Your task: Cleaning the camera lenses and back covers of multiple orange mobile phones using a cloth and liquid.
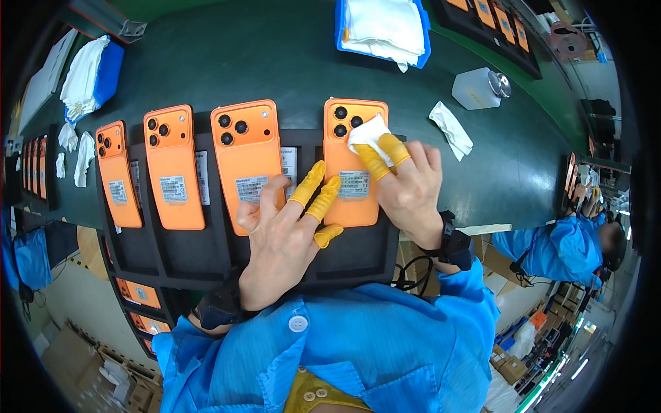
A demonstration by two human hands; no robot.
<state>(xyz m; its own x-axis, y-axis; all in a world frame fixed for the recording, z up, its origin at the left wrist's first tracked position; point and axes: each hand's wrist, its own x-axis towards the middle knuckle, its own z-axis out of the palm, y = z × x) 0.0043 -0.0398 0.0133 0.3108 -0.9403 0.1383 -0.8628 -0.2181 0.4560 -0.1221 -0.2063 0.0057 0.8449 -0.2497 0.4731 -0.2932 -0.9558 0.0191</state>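
Four phones point(244, 162) on tray point(354, 249) | cloth bin point(425, 51) behind rightmost phone point(344, 162) | bottle point(474, 89) front-right of bin

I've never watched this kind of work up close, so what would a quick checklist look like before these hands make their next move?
1. White cloth in place: ok, under the right hand's fingertips, by the cameras of the rightmost phone in the near tray.
2. Phone back facing up: ok, its label and cameras show.
3. Yellow finger covers on: ok for two right fingers and three left digits; right thumb, cannot tell, hidden.
4. Left hand steadying the phone: cannot tell; its fingertips are at the left edge, but pressure doesn't show.
5. Surface beneath the cloth clean: cannot tell, covered.
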